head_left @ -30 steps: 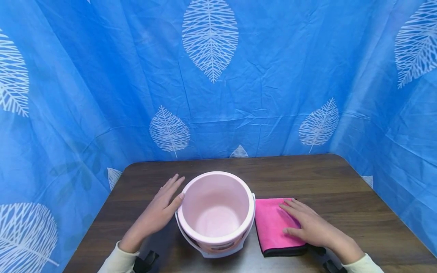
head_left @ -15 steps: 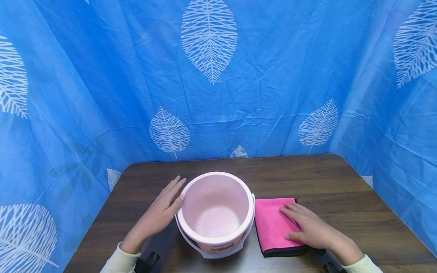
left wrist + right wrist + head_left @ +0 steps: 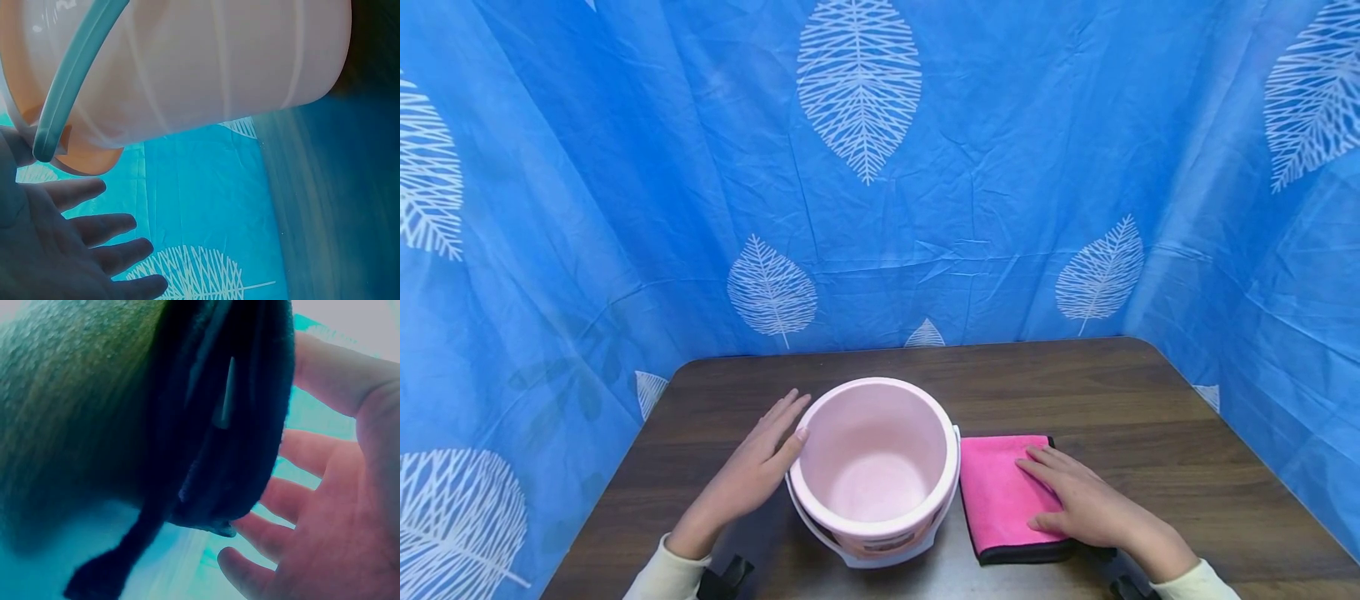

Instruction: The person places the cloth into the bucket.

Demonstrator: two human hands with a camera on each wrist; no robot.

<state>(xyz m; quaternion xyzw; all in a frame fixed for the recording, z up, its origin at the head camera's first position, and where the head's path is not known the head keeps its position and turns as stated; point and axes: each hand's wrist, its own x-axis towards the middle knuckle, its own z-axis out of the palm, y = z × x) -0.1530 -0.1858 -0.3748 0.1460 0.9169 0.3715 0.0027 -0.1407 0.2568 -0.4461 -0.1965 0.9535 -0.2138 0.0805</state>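
A pale pink bucket (image 3: 876, 421) stands upright near the front of the table, with its handle (image 3: 78, 78) lowered. My left hand (image 3: 748, 475) is at the bucket's left side, fingers straight and spread; its thumb is at the rim, though whether it presses there I cannot tell. To the right of the bucket lies a folded bright pink cloth (image 3: 996, 492) with black trim. Over that cloth's right side my right hand (image 3: 1078, 500) lies with relaxed fingers. In the right wrist view, the dark trim (image 3: 256, 412) of the cloth hides some fingertips.
The dark wood-grain table (image 3: 1112, 392) has rounded far corners. Behind it and on both sides hangs a blue curtain (image 3: 1000, 208) with white leaf prints. Black straps (image 3: 722, 579) sit at the wrists below cream sleeves.
My left hand has shifted very slightly right, towards the bucket. The right hand has drawn slightly right on the cloth. Bucket and cloth stay put.
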